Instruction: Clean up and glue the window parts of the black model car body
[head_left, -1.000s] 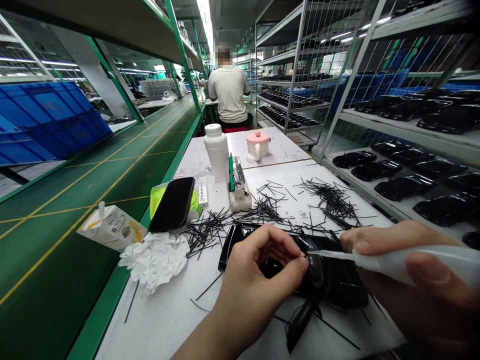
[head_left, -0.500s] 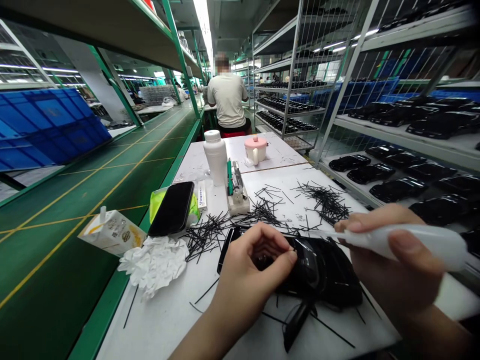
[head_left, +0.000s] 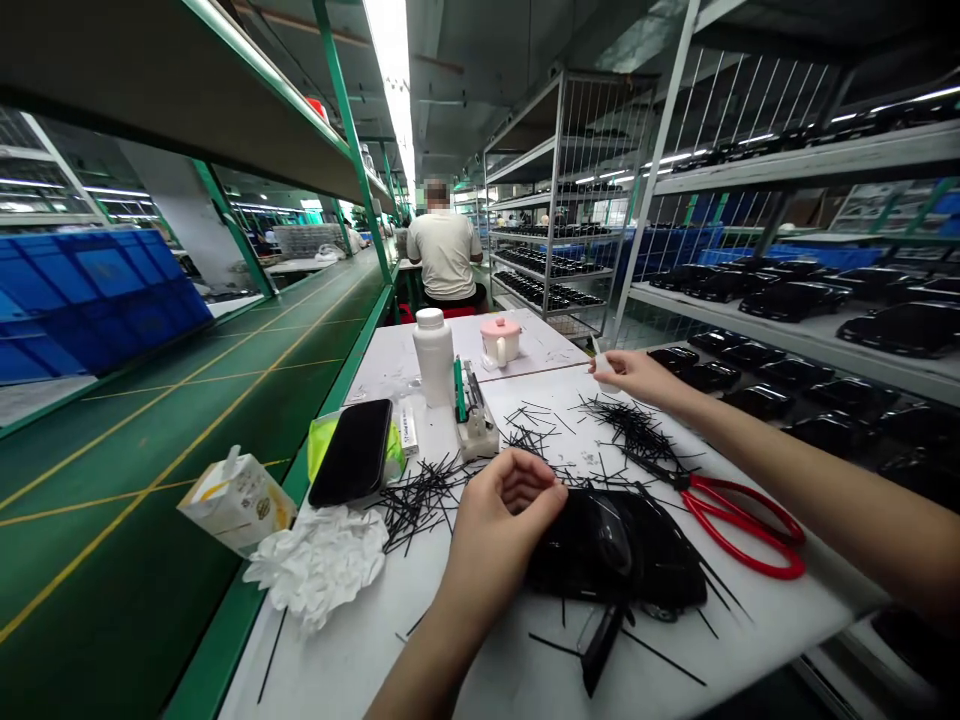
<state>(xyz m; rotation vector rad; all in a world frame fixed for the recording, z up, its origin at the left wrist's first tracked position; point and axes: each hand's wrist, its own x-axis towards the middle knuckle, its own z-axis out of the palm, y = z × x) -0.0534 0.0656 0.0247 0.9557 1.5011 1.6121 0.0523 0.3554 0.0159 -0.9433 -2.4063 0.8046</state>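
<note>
A glossy black model car body (head_left: 622, 545) lies on the white table in front of me. My left hand (head_left: 502, 530) rests over its left end, thumb and forefinger pinched together; anything between them is too small to make out. Farther off, beyond a heap of thin black strips (head_left: 637, 428), my right hand (head_left: 630, 375) grips a white squeeze bottle (head_left: 604, 378) with its narrow nozzle pointing up. Red-handled scissors (head_left: 750, 525) lie to the right of the car body. Below it is a small black part (head_left: 600, 650) with loose strips around.
Crumpled white paper (head_left: 322, 560), a drink carton (head_left: 238, 500) and a phone (head_left: 351, 452) line the left edge. A white bottle (head_left: 433, 360) and pink-lidded cup (head_left: 500, 342) stand farther back. A green conveyor (head_left: 187, 420) runs left; racks of car bodies (head_left: 795, 300) stand right. A person (head_left: 445, 250) sits ahead.
My right hand has moved away from the car body to the far right of the table, with the squeeze bottle turned upright. The scissors have come into view. My left hand keeps its pinch.
</note>
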